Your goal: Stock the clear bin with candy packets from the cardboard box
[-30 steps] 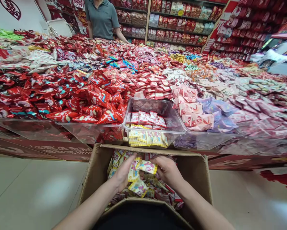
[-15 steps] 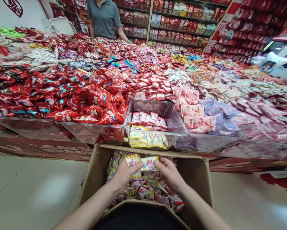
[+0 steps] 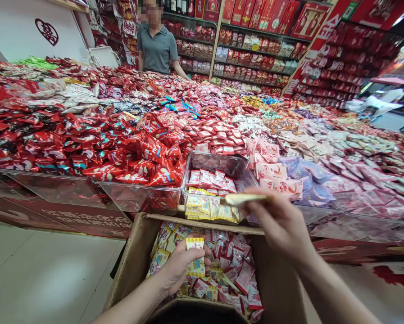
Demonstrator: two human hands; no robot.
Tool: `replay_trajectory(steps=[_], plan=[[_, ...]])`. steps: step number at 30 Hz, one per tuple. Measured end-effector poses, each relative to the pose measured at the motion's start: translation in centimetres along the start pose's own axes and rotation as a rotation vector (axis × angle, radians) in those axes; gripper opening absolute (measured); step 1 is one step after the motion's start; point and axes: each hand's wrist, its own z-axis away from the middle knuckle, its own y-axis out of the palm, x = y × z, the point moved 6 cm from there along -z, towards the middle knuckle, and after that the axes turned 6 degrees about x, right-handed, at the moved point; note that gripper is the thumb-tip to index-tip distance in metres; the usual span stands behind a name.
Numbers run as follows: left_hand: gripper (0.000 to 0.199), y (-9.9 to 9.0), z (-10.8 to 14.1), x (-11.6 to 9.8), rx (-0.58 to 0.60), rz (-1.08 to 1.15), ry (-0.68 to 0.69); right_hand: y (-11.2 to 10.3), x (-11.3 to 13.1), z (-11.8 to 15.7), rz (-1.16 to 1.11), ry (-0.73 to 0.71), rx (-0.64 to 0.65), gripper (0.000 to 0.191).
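Observation:
My left hand [image 3: 179,265] is closed around a yellow-and-white candy packet [image 3: 195,257], thumb on its front, over the open cardboard box [image 3: 276,274]. Loose candy packets [image 3: 244,270] in yellow, pink and red wrappers fill much of the box. Higher and to the right, my right hand [image 3: 284,222] pinches another pale candy packet [image 3: 244,198], seen edge-on and blurred. That packet hovers by the front right of a clear plastic bin [image 3: 222,158]. Inside the bin, red-and-white packets [image 3: 211,180] lie behind yellow-and-white packets [image 3: 210,208].
Red snack bags [image 3: 151,150] heap up left of the bin; pink bags [image 3: 272,171] and purple bags [image 3: 310,173] stand to its right. Beyond the wide candy display, a person in a grey shirt [image 3: 157,47] stands before stocked shelves [image 3: 249,58]. Tiled floor [image 3: 53,265] shows at left.
My hands have separated. The right one moved up and right with one packet, toward the bin, while the left stayed low over the box with another. The view has tilted upward.

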Motion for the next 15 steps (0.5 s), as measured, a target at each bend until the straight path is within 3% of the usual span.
replay_trajectory(steps=[3,7,11,13,15], plan=[[0.021,-0.2,0.1,0.0,-0.024,-0.06,0.009,0.0,-0.6,-6.1,0.151,0.046,0.032,0.017],[0.026,-0.4,0.2,0.1,-0.046,-0.141,-0.01,5.7,-4.8,-11.6,0.277,0.219,0.451,0.019],[0.031,-1.0,0.2,0.8,-0.082,-0.144,-0.039,11.4,-7.0,-11.6,0.142,0.352,0.801,0.01],[0.032,-1.1,0.0,1.1,-0.071,-0.124,-0.053,12.4,-6.9,-11.0,0.158,0.309,0.838,0.009],[0.03,-1.0,-0.1,1.3,-0.057,-0.107,-0.065,12.4,-6.6,-10.7,0.224,0.225,0.793,0.009]])
